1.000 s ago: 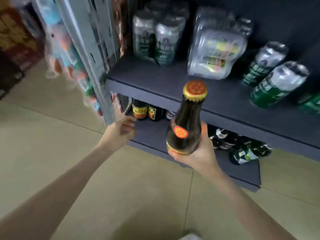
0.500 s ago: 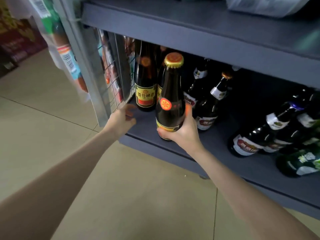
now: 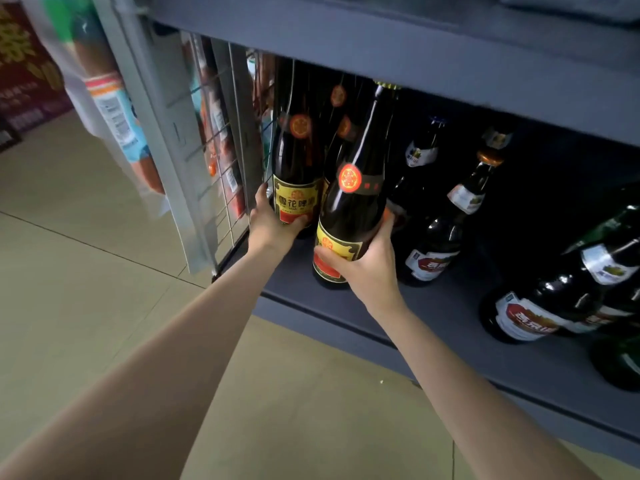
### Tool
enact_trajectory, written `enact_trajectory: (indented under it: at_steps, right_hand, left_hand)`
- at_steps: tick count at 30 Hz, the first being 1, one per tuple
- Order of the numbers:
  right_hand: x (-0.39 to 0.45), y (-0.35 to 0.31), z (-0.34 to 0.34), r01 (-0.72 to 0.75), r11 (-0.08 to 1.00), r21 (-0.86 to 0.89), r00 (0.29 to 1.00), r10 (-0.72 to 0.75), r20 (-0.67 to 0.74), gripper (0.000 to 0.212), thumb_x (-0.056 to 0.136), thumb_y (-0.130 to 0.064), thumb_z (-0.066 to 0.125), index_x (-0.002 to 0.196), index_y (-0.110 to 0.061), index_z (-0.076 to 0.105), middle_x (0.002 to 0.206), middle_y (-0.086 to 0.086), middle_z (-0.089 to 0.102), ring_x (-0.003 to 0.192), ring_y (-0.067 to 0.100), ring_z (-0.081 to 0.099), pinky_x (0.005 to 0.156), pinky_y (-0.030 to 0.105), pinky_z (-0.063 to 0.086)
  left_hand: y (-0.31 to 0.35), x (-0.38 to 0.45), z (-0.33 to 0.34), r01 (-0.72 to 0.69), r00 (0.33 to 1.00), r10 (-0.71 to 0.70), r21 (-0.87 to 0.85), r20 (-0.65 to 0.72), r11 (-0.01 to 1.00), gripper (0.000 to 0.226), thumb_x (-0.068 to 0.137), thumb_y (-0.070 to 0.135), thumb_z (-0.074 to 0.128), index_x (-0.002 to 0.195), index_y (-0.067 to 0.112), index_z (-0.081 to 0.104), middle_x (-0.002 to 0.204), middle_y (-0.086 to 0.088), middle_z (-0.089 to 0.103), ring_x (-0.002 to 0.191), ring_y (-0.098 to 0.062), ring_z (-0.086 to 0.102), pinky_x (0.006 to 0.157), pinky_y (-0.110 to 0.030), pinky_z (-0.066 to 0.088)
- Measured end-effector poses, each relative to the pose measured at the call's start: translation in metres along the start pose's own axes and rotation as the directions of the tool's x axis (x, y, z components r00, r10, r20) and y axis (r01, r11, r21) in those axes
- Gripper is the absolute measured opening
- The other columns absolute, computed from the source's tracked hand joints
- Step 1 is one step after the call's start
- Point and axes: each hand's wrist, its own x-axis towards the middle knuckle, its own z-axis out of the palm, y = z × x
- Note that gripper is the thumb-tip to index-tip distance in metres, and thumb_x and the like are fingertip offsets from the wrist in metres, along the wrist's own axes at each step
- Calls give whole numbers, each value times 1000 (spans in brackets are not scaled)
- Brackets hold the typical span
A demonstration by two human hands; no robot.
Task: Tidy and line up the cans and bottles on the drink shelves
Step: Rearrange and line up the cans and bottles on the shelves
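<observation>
My right hand (image 3: 370,265) grips the base of a dark beer bottle (image 3: 353,202) with a yellow-and-red label and gold cap, standing slightly tilted on the bottom shelf (image 3: 433,323). My left hand (image 3: 273,223) wraps the base of a matching bottle (image 3: 294,161) standing upright at the shelf's far left, against the wire side panel. A third like bottle stands behind these two, mostly hidden. Dark bottles with white-and-red labels (image 3: 446,216) stand just right of my right hand.
The upper shelf's edge (image 3: 415,53) hangs low over the bottle tops. More white-and-red-labelled bottles (image 3: 554,299) and a green bottle (image 3: 620,362) lean at the right. A wire grid panel (image 3: 221,150) and metal post (image 3: 166,140) close the left side. Packaged goods hang left of the post.
My right hand has carried the bottle down and in onto the bottom shelf beside the left-hand bottle. My left hand moved from the shelf edge onto that bottle's base. The view has closed in.
</observation>
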Motion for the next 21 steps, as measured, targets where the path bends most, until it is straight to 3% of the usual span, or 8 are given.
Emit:
enact_trajectory:
  at_steps: [4, 8, 11, 14, 21]
  right_hand:
    - [-13, 21, 1, -49, 995, -82, 997, 54, 58, 92, 63, -20, 86, 137, -16, 32, 132, 1, 53, 122, 13, 50, 101, 33, 44]
    - [-14, 26, 6, -63, 993, -104, 997, 68, 40, 84, 66, -18, 84, 133, -11, 35, 127, 2, 57, 117, 14, 54, 95, 25, 46]
    - [-10, 25, 10, -80, 992, -97, 997, 81, 11, 83, 66, -16, 84, 132, -11, 35, 127, 2, 57, 117, 14, 54, 96, 29, 47]
    - [-7, 24, 13, -89, 993, -82, 996, 88, -15, 83, 66, -16, 84, 133, -12, 34, 127, 0, 56, 115, 11, 53, 94, 24, 46]
    - [-4, 28, 17, -101, 991, -84, 995, 99, -34, 81, 68, -18, 83, 133, -12, 34, 126, 2, 56, 115, 12, 54, 92, 23, 45]
  left_hand:
    - [-8, 4, 11, 40, 999, -40, -72, 4, 997, 83, 84, 30, 66, 147, 27, 12, 136, -6, 50, 122, -26, 49, 101, -42, 41]
    - [-10, 5, 12, 32, 999, -34, -93, -22, 995, 80, 85, 31, 66, 146, 28, 16, 133, -3, 54, 119, -23, 52, 96, -34, 41]
    - [-13, 4, 14, 27, 999, -30, -89, -35, 996, 80, 84, 34, 66, 146, 29, 16, 134, -3, 53, 119, -23, 51, 98, -37, 42]
    - [-15, 5, 14, 29, 999, -33, -92, -39, 995, 80, 84, 35, 66, 146, 30, 16, 135, -3, 52, 121, -24, 50, 101, -42, 42]
    - [-14, 5, 13, 15, 999, -18, -60, -45, 998, 80, 85, 34, 66, 147, 29, 16, 137, -4, 49, 122, -25, 49, 100, -41, 42]
